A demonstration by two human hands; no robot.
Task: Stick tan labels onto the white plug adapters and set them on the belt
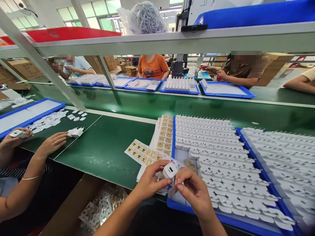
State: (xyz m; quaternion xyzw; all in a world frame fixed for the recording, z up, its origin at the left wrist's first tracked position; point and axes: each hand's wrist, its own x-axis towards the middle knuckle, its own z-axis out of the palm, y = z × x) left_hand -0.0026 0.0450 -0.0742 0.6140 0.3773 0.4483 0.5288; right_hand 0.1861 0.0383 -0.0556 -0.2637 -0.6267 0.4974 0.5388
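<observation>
My left hand [154, 179] grips a white charger [169, 170] whose end face, with a dark port, points up toward me. Right beside it, my right hand [190, 185] has its thumb and forefinger pinched together. A small tan sticker piece [171, 191] hangs just below those fingers. Behind my hands lie sticker sheets [140, 151] with tan labels. To the right, a blue-rimmed tray [174, 131] holds rows of white chargers [209, 137], with a loose tan piece [189, 165] in its bare corner.
At the left, a co-worker's hands [52, 144] handle white chargers near scattered white parts [50, 120]. A second full tray [261, 157] stands at the right. A metal shelf [157, 41] crosses overhead. Below the table edge, a box holds bagged scraps [103, 206]. People work opposite.
</observation>
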